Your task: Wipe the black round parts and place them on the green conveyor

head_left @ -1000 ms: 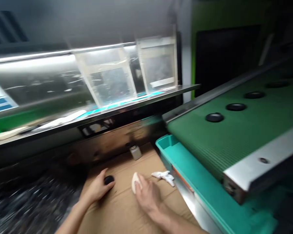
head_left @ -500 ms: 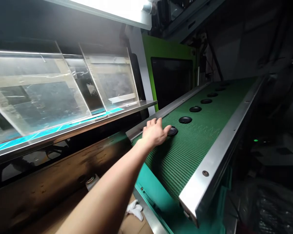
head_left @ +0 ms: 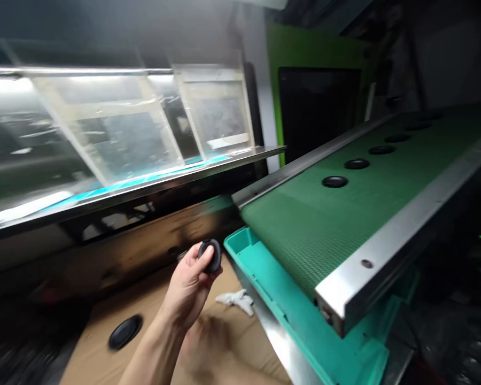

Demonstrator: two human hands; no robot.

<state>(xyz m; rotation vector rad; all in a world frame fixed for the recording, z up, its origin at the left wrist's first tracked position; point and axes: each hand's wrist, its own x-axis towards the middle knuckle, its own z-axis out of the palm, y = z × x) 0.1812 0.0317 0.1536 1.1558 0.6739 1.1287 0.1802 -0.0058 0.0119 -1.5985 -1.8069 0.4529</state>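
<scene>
My left hand point(head_left: 192, 283) holds a small black round plastic part point(head_left: 211, 256), gripped between thumb and fingers above a brown cardboard sheet point(head_left: 152, 299). Just below it is my right hand point(head_left: 208, 339), smeared by motion, so its fingers cannot be made out. Another black round part point(head_left: 125, 332) lies on the cardboard to the left. Several more black round parts point(head_left: 335, 182) sit in a row along the green conveyor belt point(head_left: 296, 214).
Under the belt's end stands a teal plastic bin point(head_left: 272, 299). A metal side rail point(head_left: 385, 240) edges the belt. A white glove-like cloth point(head_left: 238, 301) lies on the cardboard. At the left is a machine with clear panels point(head_left: 132, 144) above a metal ledge point(head_left: 176, 176).
My left hand has come back from the belt with the nearest black part, now held over the cardboard. My right hand has entered from below. The view has shifted left and down.
</scene>
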